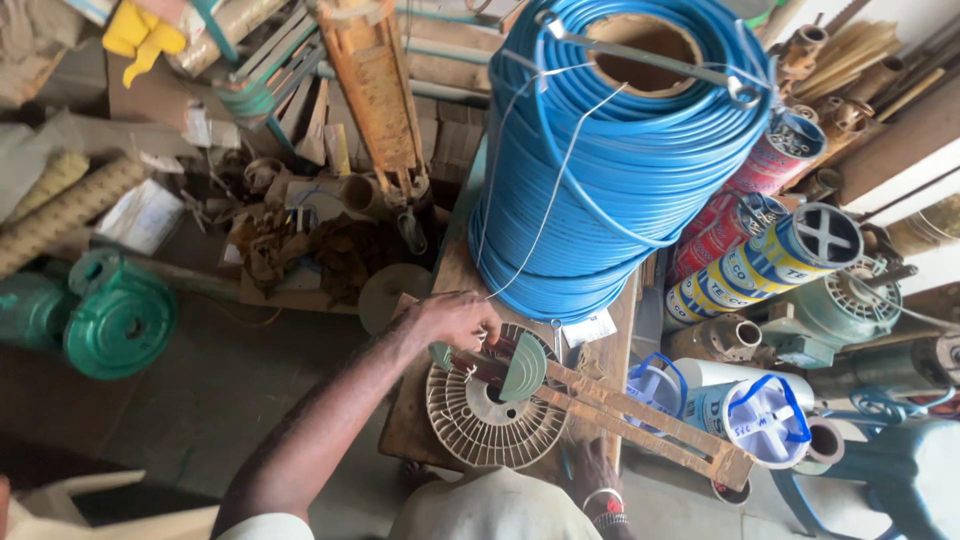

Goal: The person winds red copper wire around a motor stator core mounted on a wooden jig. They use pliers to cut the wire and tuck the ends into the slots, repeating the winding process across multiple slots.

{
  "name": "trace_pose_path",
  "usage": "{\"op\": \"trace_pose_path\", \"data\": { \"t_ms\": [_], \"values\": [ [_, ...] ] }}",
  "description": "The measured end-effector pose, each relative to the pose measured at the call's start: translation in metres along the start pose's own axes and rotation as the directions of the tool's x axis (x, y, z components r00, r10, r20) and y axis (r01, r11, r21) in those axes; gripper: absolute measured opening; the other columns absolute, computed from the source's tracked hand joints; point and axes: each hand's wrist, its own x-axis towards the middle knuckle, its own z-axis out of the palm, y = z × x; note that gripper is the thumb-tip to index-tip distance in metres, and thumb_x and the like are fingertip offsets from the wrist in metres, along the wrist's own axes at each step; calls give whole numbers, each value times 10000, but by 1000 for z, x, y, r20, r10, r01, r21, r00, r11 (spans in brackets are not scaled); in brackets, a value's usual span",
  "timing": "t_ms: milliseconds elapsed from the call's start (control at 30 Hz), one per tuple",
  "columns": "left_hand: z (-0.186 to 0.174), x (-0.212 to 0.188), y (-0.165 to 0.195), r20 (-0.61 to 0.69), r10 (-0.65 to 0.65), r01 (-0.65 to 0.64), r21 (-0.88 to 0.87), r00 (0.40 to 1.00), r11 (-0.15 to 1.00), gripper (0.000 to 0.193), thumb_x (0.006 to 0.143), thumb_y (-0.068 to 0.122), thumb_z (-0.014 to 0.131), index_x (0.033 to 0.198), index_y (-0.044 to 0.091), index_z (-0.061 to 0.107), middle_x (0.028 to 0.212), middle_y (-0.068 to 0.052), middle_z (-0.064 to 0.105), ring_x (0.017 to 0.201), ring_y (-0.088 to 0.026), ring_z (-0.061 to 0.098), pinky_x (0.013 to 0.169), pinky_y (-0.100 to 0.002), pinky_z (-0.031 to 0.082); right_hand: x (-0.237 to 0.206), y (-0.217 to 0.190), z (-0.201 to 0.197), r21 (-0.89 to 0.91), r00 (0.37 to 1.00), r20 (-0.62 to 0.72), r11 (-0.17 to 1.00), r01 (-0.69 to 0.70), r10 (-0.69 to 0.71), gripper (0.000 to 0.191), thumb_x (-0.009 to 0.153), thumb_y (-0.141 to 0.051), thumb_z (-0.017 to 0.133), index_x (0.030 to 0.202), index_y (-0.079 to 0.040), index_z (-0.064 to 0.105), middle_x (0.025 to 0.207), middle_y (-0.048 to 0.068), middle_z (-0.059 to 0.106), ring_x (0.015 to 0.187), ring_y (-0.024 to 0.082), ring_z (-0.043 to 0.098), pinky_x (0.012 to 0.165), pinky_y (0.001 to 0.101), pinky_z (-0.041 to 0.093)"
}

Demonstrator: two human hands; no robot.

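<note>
the left hand (455, 318) pinches a thin pale wire (545, 215) running down from the big blue cable coil (625, 150); it looks light, springy and slippery, best gripped near the ribbed plastic spool (485, 420). the right hand (598, 480) is mostly hidden, grip unclear. the wooden bench (415, 430) is crowded.

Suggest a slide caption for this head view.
Left hand on ribbed cream plastic spool below big coil of blue cable.

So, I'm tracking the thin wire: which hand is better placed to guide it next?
Left. The left hand sits on the thin wire beside the ribbed spool; the right hand is low, at the wooden frame.
</note>
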Motion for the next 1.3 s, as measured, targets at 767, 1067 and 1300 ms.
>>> {"op": "trace_pose_path", "data": {
  "t_ms": [767,1067,1300],
  "values": [
    [5,-6,-4,-177,-24,32,42,984,999,148,818,152,824,947,129,756,975,-52,758,933,-182,709,987,-443,544,-24,35,-34,959,954,186,255,-124,-235,427,751,64,641,1171,12,586,1002,130,668,705,146,569,554,281,447],
    [1,-1,1,-69,3,-4,-12,998,1000,191,767,179,873,950,191,822,991,-32,780,940,-184,690,915,-419,565,-1,-71,-99,982,850,122,185,-29,-513,376,779,151,611,1132,24,588,1106,143,697,854,199,740,623,325,619],
    [11,19,-9,-44,-15,18,77,999,997,130,726,187,884,813,136,802,981,-15,772,951,-181,717,961,-431,559,-1,-63,-103,979,852,153,192,-63,-500,427,765,150,591,1173,24,590,1049,211,721,856,224,742,638,331,610]
  ]
}}
